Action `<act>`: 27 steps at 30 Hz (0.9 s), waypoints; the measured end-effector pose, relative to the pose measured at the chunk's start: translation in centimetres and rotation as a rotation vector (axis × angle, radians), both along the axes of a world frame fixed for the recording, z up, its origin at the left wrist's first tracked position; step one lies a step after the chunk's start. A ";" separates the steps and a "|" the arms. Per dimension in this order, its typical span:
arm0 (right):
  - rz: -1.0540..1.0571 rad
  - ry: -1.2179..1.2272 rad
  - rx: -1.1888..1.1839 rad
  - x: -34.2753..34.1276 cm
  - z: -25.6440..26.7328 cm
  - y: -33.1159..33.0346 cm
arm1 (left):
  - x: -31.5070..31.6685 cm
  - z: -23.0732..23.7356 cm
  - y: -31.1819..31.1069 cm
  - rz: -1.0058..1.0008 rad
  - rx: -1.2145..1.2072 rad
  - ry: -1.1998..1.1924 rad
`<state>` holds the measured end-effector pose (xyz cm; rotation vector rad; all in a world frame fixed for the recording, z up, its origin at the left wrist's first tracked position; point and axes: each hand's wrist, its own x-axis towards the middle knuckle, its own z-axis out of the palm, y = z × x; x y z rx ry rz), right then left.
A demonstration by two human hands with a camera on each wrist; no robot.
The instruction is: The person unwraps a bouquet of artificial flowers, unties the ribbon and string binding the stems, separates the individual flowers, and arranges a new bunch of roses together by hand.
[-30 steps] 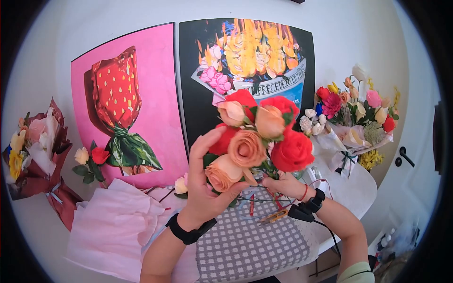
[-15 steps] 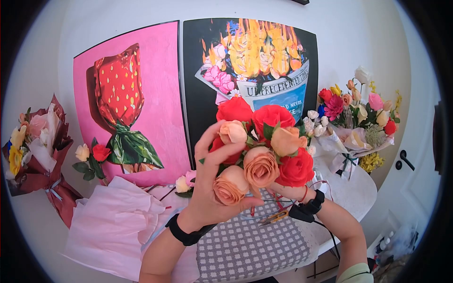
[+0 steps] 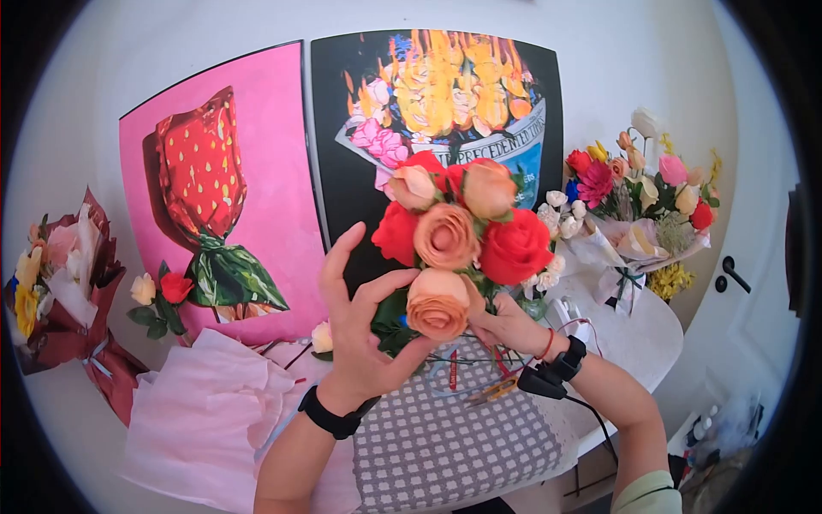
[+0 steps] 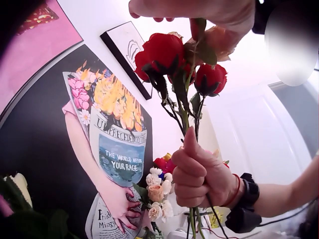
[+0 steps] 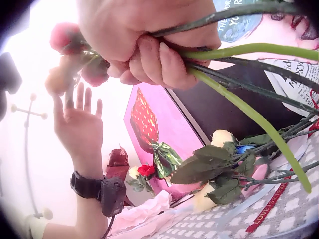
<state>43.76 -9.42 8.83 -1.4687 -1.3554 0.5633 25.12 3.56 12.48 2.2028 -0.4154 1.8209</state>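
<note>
My right hand (image 3: 512,327) grips the stems (image 5: 239,50) of a bunch of red and peach roses, its fingers curled round them below the blooms. The stem ends stick out past that fist in the right wrist view. At the lowest peach rose (image 3: 438,304) in the bunch, my left hand (image 3: 364,343) has thumb and forefinger on either side of the bloom, the other fingers raised. A red rose (image 3: 517,247) sits at the bunch's right, and another peach rose (image 3: 445,236) near its middle. From below, the left wrist view shows the red blooms (image 4: 160,54) above my right fist.
Scissors (image 3: 495,391) and a red ribbon (image 5: 269,206) lie on the grey checked cloth (image 3: 454,454). Pink wrapping paper (image 3: 205,411) covers the table's left. Wrapped bouquets stand left (image 3: 68,291) and right (image 3: 638,214). Two paintings lean behind, and a cable hangs from my right wrist.
The bunch turned and tilted between my hands, and the lowest peach rose shifted right. My left hand's fingers came off the upper blooms and spread. My right hand kept its grip on the stems.
</note>
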 end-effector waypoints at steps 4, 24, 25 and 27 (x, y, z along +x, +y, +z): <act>-0.024 -0.006 0.120 0.5 -1.3 0.8 | 0.0 0.0 0.1 0.033 0.030 0.007; 0.054 -0.105 0.106 0.2 -2.0 0.4 | 0.0 -0.5 -0.4 0.197 0.056 -0.162; 0.056 -0.105 0.105 0.0 -1.8 0.3 | -0.1 -0.5 -0.3 0.139 -0.006 -0.131; 0.094 -0.105 0.129 -0.2 -1.6 0.3 | 0.0 -0.6 -0.2 0.083 -0.069 -0.101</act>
